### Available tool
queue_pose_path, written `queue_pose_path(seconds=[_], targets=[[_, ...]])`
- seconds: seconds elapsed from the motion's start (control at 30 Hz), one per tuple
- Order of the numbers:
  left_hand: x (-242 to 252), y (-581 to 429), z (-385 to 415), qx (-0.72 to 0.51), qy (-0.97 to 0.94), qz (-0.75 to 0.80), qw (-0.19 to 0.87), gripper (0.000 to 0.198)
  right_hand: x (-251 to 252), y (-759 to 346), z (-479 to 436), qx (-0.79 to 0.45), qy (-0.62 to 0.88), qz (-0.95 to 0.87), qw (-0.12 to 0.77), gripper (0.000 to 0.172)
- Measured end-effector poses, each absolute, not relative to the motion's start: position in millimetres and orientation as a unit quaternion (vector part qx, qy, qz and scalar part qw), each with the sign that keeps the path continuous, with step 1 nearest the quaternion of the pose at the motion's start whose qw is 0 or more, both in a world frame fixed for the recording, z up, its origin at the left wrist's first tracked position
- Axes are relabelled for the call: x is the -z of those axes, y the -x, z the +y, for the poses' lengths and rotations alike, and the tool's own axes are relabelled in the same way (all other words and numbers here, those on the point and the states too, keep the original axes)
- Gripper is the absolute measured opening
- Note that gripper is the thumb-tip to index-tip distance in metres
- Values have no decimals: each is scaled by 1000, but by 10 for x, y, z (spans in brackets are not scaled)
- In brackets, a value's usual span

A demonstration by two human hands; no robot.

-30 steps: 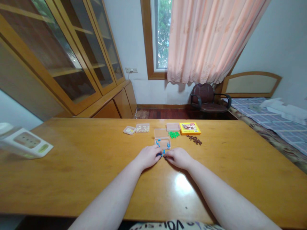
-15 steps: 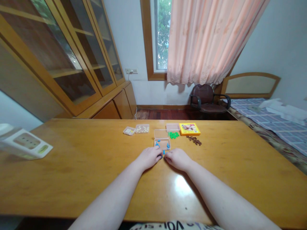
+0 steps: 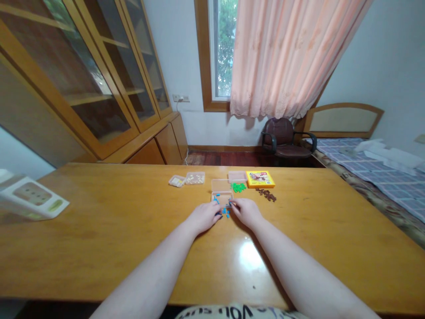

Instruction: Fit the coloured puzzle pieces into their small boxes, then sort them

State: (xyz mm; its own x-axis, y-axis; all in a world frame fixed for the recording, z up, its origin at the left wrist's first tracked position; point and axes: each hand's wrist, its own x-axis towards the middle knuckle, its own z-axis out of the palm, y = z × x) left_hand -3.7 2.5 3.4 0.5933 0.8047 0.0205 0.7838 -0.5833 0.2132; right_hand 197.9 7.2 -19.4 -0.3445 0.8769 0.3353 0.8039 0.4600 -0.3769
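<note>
Both my forearms reach across a yellow wooden table (image 3: 99, 230). My left hand (image 3: 205, 217) lies knuckles up, fingers curled down onto small blue pieces (image 3: 226, 213) on the wood. My right hand (image 3: 245, 211) has its fingertips pinched at the near right corner of a small clear plastic box (image 3: 221, 197) that holds a few blue pieces. What the pinch holds is too small to make out. The open lid of the box stands just behind it.
Behind the box lie a green pile (image 3: 238, 187), a brown pile (image 3: 266, 195), a yellow pack (image 3: 259, 179) and two small clear boxes (image 3: 195, 178). A white carton (image 3: 29, 201) sits at the table's left end. Beyond stand a cabinet, a chair and a bed.
My right hand has moved forward from beside my left hand to the box's near right corner. The view has shifted slightly. My left hand has stayed where it was.
</note>
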Motion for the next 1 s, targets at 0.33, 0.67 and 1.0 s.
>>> queue_pose_path(seconds=[0.33,0.67,1.0], targets=[[-73,95,61,-98,-887,435,121,13,103,-1903,-66,-64,431,-887,151,25],[-68,113,152,-200,-837,502,90,18,54,-1878,-104,-88,409,-899,133,28],[-108,56,46,-81,-897,429,68,21,59,-1873,-108,-93,414,-898,120,20]])
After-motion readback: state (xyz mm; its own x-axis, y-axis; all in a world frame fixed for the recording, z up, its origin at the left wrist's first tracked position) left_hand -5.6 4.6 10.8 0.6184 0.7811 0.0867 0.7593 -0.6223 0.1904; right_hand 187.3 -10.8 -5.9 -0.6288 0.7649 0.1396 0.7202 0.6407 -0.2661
